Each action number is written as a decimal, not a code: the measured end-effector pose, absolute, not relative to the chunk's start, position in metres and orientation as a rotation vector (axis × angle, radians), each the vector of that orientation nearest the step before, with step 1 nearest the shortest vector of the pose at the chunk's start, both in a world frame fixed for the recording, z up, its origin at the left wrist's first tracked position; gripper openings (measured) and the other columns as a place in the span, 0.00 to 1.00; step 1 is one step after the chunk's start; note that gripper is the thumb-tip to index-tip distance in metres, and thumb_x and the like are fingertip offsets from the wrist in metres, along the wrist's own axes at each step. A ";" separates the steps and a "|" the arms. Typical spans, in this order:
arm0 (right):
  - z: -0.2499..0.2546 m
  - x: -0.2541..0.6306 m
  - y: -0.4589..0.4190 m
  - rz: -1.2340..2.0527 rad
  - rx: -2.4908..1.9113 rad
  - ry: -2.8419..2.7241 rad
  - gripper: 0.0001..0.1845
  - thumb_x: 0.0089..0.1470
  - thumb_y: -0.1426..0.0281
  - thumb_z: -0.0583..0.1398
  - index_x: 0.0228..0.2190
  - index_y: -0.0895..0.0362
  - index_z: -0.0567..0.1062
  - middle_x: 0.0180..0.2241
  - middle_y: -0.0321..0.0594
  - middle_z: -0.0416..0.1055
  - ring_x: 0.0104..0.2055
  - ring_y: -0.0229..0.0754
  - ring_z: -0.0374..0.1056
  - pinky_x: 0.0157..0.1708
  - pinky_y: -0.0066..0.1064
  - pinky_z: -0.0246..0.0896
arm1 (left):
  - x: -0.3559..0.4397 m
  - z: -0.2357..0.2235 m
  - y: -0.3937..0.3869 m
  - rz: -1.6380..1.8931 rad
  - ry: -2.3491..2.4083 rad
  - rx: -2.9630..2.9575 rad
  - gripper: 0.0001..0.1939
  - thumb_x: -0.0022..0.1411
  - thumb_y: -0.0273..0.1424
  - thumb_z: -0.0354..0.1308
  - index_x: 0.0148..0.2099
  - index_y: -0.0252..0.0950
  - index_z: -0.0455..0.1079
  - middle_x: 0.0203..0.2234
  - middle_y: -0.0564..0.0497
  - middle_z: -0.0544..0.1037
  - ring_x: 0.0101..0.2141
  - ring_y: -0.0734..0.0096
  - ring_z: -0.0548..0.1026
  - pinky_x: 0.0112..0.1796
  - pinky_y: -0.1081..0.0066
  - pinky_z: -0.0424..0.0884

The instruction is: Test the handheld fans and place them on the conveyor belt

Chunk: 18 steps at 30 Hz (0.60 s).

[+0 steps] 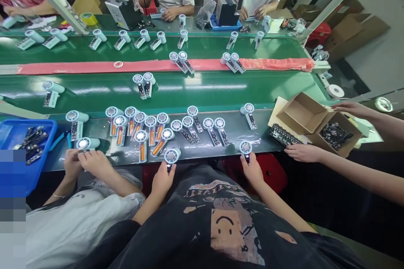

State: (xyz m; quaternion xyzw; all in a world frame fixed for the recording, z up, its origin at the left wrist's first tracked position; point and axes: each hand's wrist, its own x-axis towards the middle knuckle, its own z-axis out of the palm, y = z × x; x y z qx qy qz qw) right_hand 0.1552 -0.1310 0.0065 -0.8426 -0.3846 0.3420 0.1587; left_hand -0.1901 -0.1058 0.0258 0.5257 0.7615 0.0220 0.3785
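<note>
My left hand (162, 180) is closed around the handle of a light-blue handheld fan (171, 156), its round head up at the bench's front edge. In my right hand (253, 171) is another such handheld fan (245, 147), also gripped by the handle with its head toward the bench. My fingers hide most of both handles. Between and beyond my hands, several similar fans lie on the grey bench (202, 151). Some have orange parts showing in their open handles (143, 151); others show dark circuit boards (223, 137). One fan (249, 113) lies apart, beyond my right hand.
At left, a co-worker's hands (94, 164) work on a fan beside a blue bin (47, 134). At right, another person's hands touch a black board panel (284, 135) and a cardboard box (342, 134). Beyond runs a green conveyor (104, 88) carrying fans, with people opposite.
</note>
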 end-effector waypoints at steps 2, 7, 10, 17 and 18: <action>0.003 0.157 -0.129 0.962 -2.448 -1.180 0.22 0.64 0.61 0.51 0.55 0.57 0.68 0.51 0.54 0.73 0.50 0.59 0.72 0.43 0.40 0.64 | -0.191 0.024 -0.103 -0.002 1.977 1.389 0.18 0.70 0.37 0.45 0.57 0.34 0.63 0.54 0.31 0.75 0.53 0.44 0.76 0.47 0.58 0.70; -0.008 0.162 -0.127 0.985 -2.511 -1.322 0.20 0.64 0.66 0.51 0.54 0.60 0.70 0.49 0.55 0.75 0.50 0.58 0.73 0.43 0.39 0.64 | -0.191 0.016 -0.097 -0.141 1.981 1.442 0.18 0.70 0.35 0.45 0.57 0.32 0.65 0.53 0.31 0.76 0.52 0.44 0.77 0.47 0.59 0.70; -0.014 0.165 -0.130 0.957 -2.521 -1.355 0.22 0.66 0.65 0.49 0.57 0.58 0.68 0.53 0.54 0.73 0.53 0.56 0.72 0.44 0.37 0.64 | -0.193 0.013 -0.100 -0.154 1.994 1.467 0.21 0.71 0.34 0.41 0.60 0.30 0.62 0.58 0.29 0.72 0.56 0.46 0.75 0.51 0.58 0.68; -0.023 0.168 -0.125 0.930 -2.475 -1.392 0.16 0.61 0.68 0.53 0.47 0.57 0.75 0.46 0.52 0.78 0.46 0.57 0.76 0.40 0.38 0.67 | -0.200 0.006 -0.097 -0.130 1.961 1.460 0.17 0.66 0.31 0.45 0.52 0.32 0.68 0.47 0.31 0.80 0.48 0.45 0.80 0.46 0.57 0.72; -0.019 0.172 -0.116 0.905 -2.452 -1.397 0.14 0.59 0.69 0.54 0.44 0.56 0.76 0.43 0.50 0.79 0.44 0.57 0.77 0.39 0.38 0.67 | -0.202 0.010 -0.089 -0.102 1.949 1.462 0.16 0.64 0.30 0.46 0.50 0.34 0.70 0.43 0.34 0.82 0.44 0.46 0.82 0.43 0.57 0.73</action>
